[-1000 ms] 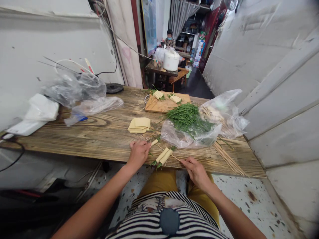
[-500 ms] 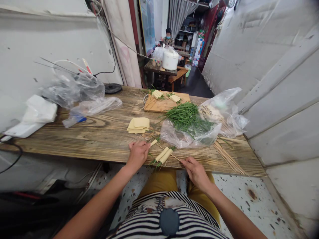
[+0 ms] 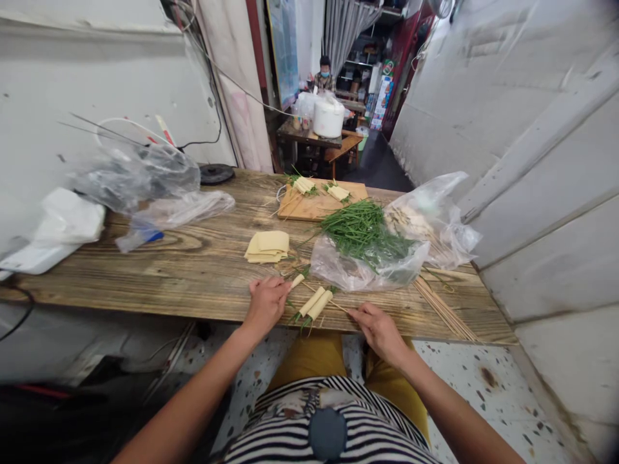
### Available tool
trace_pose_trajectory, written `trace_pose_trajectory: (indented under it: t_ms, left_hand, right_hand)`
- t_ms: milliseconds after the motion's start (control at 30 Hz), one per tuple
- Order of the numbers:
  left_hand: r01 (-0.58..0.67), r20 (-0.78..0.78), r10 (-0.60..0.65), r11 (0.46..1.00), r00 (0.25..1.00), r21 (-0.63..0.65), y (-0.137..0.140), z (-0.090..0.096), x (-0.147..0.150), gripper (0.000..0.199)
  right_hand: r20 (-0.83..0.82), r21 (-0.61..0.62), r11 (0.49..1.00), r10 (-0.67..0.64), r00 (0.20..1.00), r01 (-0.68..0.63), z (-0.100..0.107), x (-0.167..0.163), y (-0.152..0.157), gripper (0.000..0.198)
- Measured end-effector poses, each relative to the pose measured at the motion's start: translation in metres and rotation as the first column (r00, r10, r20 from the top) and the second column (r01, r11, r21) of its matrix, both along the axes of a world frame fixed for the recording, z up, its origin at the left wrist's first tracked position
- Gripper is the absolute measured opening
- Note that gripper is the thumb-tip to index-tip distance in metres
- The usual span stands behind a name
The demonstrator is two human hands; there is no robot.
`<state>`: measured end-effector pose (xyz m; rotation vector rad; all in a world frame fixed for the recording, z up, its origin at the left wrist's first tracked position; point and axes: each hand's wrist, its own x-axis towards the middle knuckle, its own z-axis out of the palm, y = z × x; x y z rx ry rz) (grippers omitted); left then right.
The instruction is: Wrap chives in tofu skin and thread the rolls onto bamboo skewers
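My left hand [image 3: 267, 301] rests on the wooden table [image 3: 193, 270] near its front edge and grips a small tofu-skin roll [image 3: 298, 280] stuffed with greens. My right hand [image 3: 378, 328] pinches the end of a thin bamboo skewer [image 3: 338, 307] that runs through two more rolls [image 3: 315, 303] lying between my hands. Just beyond them lie a stack of yellow tofu-skin sheets [image 3: 267, 245] and a clear bag of green chives [image 3: 365, 235].
A cutting board [image 3: 322, 203] with finished rolls sits farther back. Loose skewers [image 3: 442, 309] lie at the right front edge. Plastic bags [image 3: 145, 177] and white packets [image 3: 62, 225] crowd the left. Another person sits far back beyond a white pot [image 3: 329, 116].
Both hands stay almost still on the roll and skewer; the view has shifted slightly.
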<state>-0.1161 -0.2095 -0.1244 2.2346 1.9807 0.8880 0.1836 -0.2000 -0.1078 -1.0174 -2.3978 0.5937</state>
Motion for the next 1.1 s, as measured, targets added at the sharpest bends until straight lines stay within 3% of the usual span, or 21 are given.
trace_pose_trajectory:
  t_ms: [300,533,767,1100]
  left_hand:
    - [-0.013,0.048,0.012,1.0,0.999,0.02,-0.002,-0.002,0.001,0.029]
    - [-0.07,0.052,0.07,0.998,0.996,-0.008,-0.002,-0.005,0.003,0.03]
    - [-0.034,0.074,0.036,0.999,0.997,-0.039,-0.001,-0.006,0.0,0.028]
    - [0.015,0.123,0.003,0.989,0.992,-0.149,0.002,0.003,-0.002,0.03]
  right_hand:
    - [0.089,0.0,0.999,0.049,0.995,-0.049,0.002,-0.018,0.024,0.034]
    - [0.076,0.034,0.992,0.121,0.99,-0.124,-0.003,-0.01,0.036,0.034]
    - [0.073,0.042,0.991,0.125,0.989,-0.129,-0.005,-0.011,0.034,0.035]
    - [0.209,0.133,0.989,0.03,0.977,-0.059,-0.016,-0.046,0.045,0.033]
